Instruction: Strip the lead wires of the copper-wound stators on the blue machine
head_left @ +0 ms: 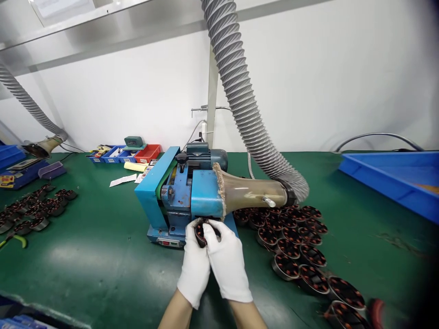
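My left hand point(195, 265), in a white glove, wraps around the near left side of a motor stator point(200, 234) with dark slots and copper windings. From the right, my gloved right hand point(225, 258) grips the same stator, its fingers over the top and far edge. Both hands are at the front opening of a blue belt machine point(206, 192); whether the stator touches anything inside is hidden. Loose stators point(287, 247) of the same kind lie in rows to the right of my right hand.
A grey ribbed hose point(240, 87) drops to a tan funnel point(252, 192) on the machine's right. More stators point(37, 210) and green-handled pliers point(17, 240) lie at left. Small bins point(147, 153) stand behind; a large blue tray point(387, 183) is at right.
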A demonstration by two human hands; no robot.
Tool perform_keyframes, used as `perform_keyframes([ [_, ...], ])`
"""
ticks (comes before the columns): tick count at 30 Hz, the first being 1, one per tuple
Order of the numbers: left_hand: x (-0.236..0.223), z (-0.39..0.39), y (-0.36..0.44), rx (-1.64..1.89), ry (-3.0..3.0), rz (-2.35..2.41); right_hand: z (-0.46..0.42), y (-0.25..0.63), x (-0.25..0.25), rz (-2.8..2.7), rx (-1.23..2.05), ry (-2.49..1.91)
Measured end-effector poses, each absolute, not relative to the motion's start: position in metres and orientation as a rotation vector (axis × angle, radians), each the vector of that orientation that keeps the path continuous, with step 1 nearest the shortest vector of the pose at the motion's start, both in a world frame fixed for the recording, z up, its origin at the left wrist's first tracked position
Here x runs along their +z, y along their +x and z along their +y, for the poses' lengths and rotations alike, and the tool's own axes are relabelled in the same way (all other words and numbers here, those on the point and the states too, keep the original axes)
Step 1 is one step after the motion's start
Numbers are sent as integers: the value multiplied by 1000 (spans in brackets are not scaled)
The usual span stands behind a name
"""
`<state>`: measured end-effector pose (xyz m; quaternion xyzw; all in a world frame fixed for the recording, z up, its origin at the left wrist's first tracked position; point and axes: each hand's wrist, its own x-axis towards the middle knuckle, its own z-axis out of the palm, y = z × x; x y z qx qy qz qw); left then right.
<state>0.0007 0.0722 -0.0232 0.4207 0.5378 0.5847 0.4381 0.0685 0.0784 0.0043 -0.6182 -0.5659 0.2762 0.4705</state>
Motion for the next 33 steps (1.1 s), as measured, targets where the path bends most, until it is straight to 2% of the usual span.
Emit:
perform_keyframes([
  [6, -23, 49, 1, 1394, 1073, 1363, 57, 72, -1, -1359, 628, -1456],
  [10, -35, 32, -1, 1477, 1091, 1347, 40, 73, -13, -1375, 559, -1402],
  [21, -29, 75, 13, 1561, 916, 1297, 83, 74, 2, -1364, 635, -1430],
  [28, -39, 33, 16, 1467, 985, 1390, 44, 84, -17, -1336, 671, -1354],
  [33, -37, 4, 0, 1402, 1138, 1318, 15, 100, -25, -1171, 943, -1168],
])
